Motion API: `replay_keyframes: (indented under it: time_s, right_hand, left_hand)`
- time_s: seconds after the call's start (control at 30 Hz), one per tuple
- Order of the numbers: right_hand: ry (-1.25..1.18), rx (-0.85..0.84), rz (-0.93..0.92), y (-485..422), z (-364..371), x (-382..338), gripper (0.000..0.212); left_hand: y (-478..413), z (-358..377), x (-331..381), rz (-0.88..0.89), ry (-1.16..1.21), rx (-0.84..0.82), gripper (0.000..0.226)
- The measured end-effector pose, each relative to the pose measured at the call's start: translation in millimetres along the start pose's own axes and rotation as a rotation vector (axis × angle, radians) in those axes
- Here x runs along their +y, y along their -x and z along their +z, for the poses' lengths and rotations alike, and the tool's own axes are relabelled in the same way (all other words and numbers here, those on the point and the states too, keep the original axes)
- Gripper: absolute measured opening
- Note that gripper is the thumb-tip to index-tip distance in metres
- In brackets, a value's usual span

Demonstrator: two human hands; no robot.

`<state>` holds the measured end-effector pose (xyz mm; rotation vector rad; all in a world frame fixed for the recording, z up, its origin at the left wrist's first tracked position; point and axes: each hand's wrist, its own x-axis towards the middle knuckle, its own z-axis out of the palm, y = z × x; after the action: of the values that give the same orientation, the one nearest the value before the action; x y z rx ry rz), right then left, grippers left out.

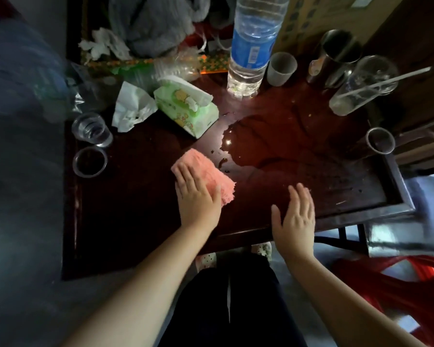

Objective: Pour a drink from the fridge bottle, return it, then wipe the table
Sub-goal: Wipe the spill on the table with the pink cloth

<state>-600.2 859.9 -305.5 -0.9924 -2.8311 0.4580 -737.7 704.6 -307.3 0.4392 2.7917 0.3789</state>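
The wiping step is in hand. One pink cloth (212, 169) lies on the dark wooden table (125, 221), left of middle and towards the near edge. The left hand (196, 196) presses it flat, fingers straight and close together. The right hand (297, 219) is spread with nothing in it, over the near edge; whether it touches the wood cannot be told.

One wide puddle (273, 146) lies just right of the cloth and reaches towards the far side, with a few stray drops at its left rim. The next move likely calls for sweeping the cloth rightward through the water, keeping clear of the cups.

One large water bottle (251, 46) stands at the puddle's far end, so returning it looks undone, if this is the fridge bottle.

Around the rim stand:
- two clear plastic cups (92, 130) at the left edge
- one frosted cup (281, 68) beside the bottle
- two steel cups, the far one (340, 51) and the right-edge one (380, 144)
- one tall glass (363, 86) with a straw

One tissue pack (186, 108) and two crumpled tissues (130, 106) lie far left.
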Motion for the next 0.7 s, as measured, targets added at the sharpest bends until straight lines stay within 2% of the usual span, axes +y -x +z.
replay_keyframes:
  time_s: [0.07, 0.13, 0.2, 0.33, 0.7]
  right_hand:
    - [0.020, -0.017, 0.229, -8.3, 1.8, 2.1, 0.067]
    - [0.016, -0.052, 0.419, -16.3, 6.3, 2.6, 0.069]
    - [0.050, -0.062, 0.496, -21.3, 10.6, 0.2, 0.067]
    - [0.148, -0.066, 0.481, -21.0, 16.2, -1.2, 0.066]
    - [0.172, -0.011, 0.463, -19.7, 21.0, 0.4, 0.074]
  left_hand:
    - [-2.4, 4.5, 16.6, -0.105, 0.037, -0.034, 0.078]
    - [-12.2, 5.8, 26.2, -0.102, 0.019, 0.005, 0.075]
    - [-22.3, 10.8, 28.0, -0.059, -0.032, 0.056, 0.074]
    - [-35.1, 16.1, 30.4, 0.079, -0.147, 0.060, 0.074]
    - [-64.1, 18.0, 36.1, 0.191, -0.186, 0.103, 0.078]
